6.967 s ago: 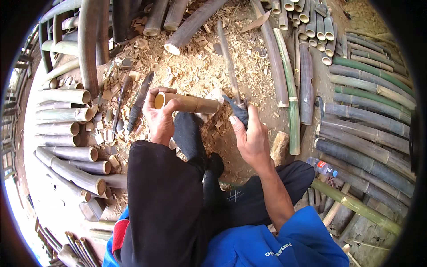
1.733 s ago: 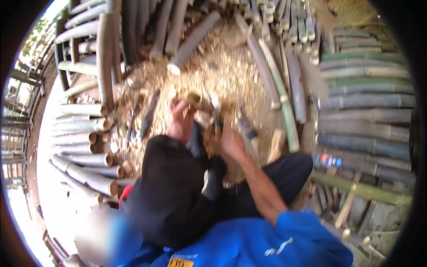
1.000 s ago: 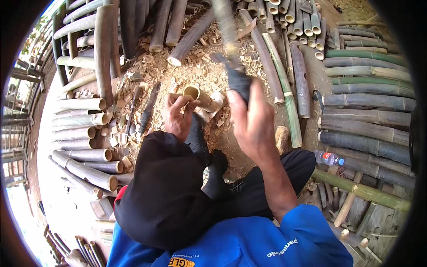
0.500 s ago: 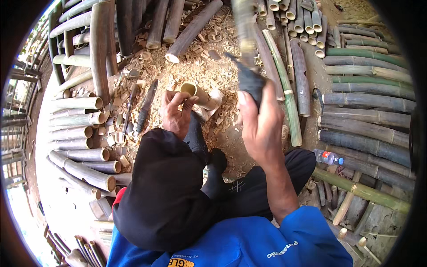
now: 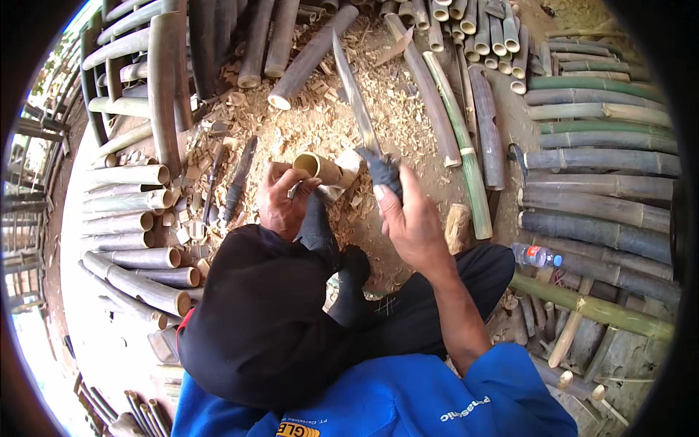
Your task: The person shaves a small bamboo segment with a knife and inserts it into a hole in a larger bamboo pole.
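Note:
My left hand (image 5: 282, 202) is closed on the near rim of a short bamboo tube (image 5: 329, 172), its fingers and thumb at the open mouth. The tube's far end meets a pale piece of wood (image 5: 352, 162). To the right, my right hand (image 5: 416, 227) grips the dark, cloth-wrapped handle of a machete (image 5: 354, 91). Its long blade slants up and to the left, past the tube's right side, over the chip-covered ground. In this view the blade looks apart from the tube.
Wood chips (image 5: 291, 120) cover the ground ahead. A second knife (image 5: 242, 177) lies left of my left hand. Cut bamboo lengths (image 5: 135, 258) line the left; long bamboo poles (image 5: 597, 182) are stacked at right. A plastic bottle (image 5: 535, 255) lies by my right knee, near a wood stump (image 5: 457, 227).
My right hand has moved down and left with the machete. The blade, blurred and upright before, now tilts left and shows sharply. My left hand stays at the tube.

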{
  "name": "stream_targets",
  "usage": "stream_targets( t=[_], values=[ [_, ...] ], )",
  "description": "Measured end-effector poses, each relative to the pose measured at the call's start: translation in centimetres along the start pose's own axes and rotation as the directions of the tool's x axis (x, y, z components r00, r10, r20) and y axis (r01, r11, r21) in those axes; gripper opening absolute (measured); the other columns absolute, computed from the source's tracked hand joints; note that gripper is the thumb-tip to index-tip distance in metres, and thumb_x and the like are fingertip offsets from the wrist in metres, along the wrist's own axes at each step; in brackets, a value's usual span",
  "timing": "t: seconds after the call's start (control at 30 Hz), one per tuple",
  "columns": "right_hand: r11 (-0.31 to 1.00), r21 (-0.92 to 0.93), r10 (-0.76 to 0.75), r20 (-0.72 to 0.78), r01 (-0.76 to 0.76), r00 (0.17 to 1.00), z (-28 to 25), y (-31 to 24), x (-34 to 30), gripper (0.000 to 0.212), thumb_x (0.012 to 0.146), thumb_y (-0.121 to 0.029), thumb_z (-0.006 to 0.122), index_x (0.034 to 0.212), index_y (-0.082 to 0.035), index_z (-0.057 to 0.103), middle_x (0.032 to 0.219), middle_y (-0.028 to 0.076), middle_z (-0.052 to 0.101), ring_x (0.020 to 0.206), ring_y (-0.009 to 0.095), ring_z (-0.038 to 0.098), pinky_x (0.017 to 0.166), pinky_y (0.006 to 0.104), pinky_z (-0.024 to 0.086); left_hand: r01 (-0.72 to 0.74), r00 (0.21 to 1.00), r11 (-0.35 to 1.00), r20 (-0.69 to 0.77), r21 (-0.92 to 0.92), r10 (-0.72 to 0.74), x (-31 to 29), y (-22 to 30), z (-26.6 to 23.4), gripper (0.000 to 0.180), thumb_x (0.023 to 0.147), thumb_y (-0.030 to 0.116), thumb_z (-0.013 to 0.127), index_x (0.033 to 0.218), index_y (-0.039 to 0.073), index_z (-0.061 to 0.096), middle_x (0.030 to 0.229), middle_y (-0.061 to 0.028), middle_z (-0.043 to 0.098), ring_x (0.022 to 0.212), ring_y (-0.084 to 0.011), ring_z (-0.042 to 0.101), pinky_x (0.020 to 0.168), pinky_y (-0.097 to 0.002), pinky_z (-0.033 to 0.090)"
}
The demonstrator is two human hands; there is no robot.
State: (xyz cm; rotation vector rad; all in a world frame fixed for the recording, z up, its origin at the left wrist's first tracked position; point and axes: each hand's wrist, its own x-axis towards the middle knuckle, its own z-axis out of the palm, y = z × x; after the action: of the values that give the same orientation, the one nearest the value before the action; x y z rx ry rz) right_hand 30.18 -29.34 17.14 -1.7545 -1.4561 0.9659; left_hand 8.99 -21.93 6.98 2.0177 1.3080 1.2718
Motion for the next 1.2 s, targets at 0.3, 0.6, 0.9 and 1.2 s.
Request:
stream_targets(
  t=[0.3, 0.6, 0.9, 1.2],
  values=[
    [0.958, -0.284, 0.049, 0.044, -0.035, 0.998, 5.1, 9.5, 1.7, 0.031, 0.100, -0.025, 0.055, 0.118, 0.000, 0.048, 0.071, 0.031, 0.062, 0.072, 0.054, 0.062, 0.067, 0.0596, 0.048, -0.042, 0.999, 0.997, 0.010, -0.060, 0.043, 0.3, 1.6, 1.1, 0.018, 0.079, 0.008, 0.084, 0.093, 0.006, 0.072, 0.094, -0.0109, 0.062, 0.085, -0.0275, 0.063, 0.074, -0.0378, 0.050],
    [0.947, 0.056, -0.299, -0.214, 0.317, 0.930, 1.3, -0.7, 1.6, 0.026, 0.101, -0.017, 0.061, 0.110, 0.002, 0.046, 0.070, 0.023, 0.061, 0.070, 0.046, 0.067, 0.059, 0.0488, 0.050, 0.001, 1.000, 1.000, 0.008, 0.013, -0.001, 0.3, -0.2, 0.2, 0.020, 0.083, 0.019, 0.083, 0.095, 0.006, 0.073, 0.093, -0.0116, 0.064, 0.086, -0.0287, 0.064, 0.077, -0.0382, 0.051],
    [0.986, -0.164, -0.002, 0.059, 0.011, 0.998, 4.2, 3.0, 1.5, 0.029, 0.102, -0.025, 0.056, 0.112, 0.002, 0.047, 0.083, 0.031, 0.066, 0.079, 0.051, 0.066, 0.067, 0.0579, 0.048, 0.106, 0.994, 0.993, -0.005, 0.045, -0.106, -1.5, -0.3, -0.3, 0.017, 0.086, 0.018, 0.081, 0.093, 0.006, 0.071, 0.089, -0.0119, 0.059, 0.081, -0.0291, 0.060, 0.072, -0.0400, 0.049],
    [0.974, -0.210, 0.080, -0.015, -0.082, 0.997, 8.6, 7.0, 2.0, 0.028, 0.102, -0.021, 0.053, 0.117, 0.003, 0.049, 0.080, 0.033, 0.063, 0.077, 0.053, 0.064, 0.068, 0.0559, 0.049, 0.132, 0.990, 0.991, -0.060, 0.023, -0.131, 0.0, 0.6, 1.0, 0.019, 0.086, 0.019, 0.081, 0.091, 0.005, 0.069, 0.087, -0.0132, 0.058, 0.081, -0.0303, 0.059, 0.070, -0.0417, 0.048]
  ],
)
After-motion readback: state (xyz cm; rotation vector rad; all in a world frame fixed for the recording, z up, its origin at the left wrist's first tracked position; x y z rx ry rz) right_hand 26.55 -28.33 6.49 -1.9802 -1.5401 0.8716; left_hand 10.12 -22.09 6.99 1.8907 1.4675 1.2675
